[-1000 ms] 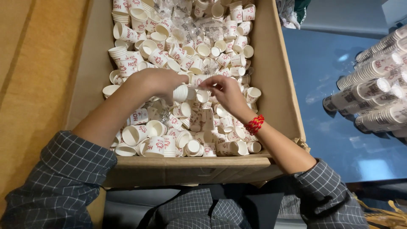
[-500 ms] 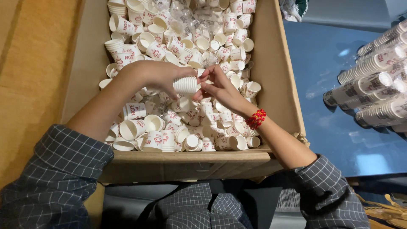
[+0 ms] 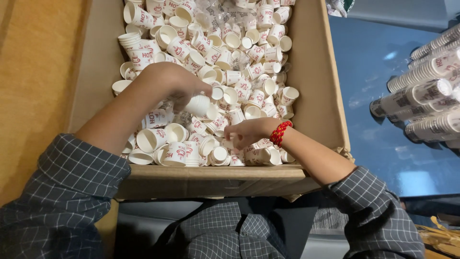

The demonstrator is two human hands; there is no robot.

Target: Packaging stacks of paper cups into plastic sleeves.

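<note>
A large cardboard box (image 3: 318,100) holds a loose heap of several small white paper cups with red print (image 3: 230,57). My left hand (image 3: 170,84) is over the middle of the heap, closed around a short stack of white cups (image 3: 199,105) that sticks out to the right. My right hand (image 3: 249,132), with a red bead bracelet (image 3: 280,133) at the wrist, is low near the box's front wall, its fingers pinching a cup (image 3: 229,144) in the pile. Both forearms come out of checked grey sleeves.
Long stacked sleeves of cups (image 3: 421,100) lie on a blue surface (image 3: 373,144) to the right of the box. A tan wooden surface (image 3: 33,81) runs along the left. The box's front wall (image 3: 211,180) is just above my lap.
My right hand left the stack in my left hand and dropped toward the box's near edge, into the pile. The left hand kept hold of its stack and barely moved.
</note>
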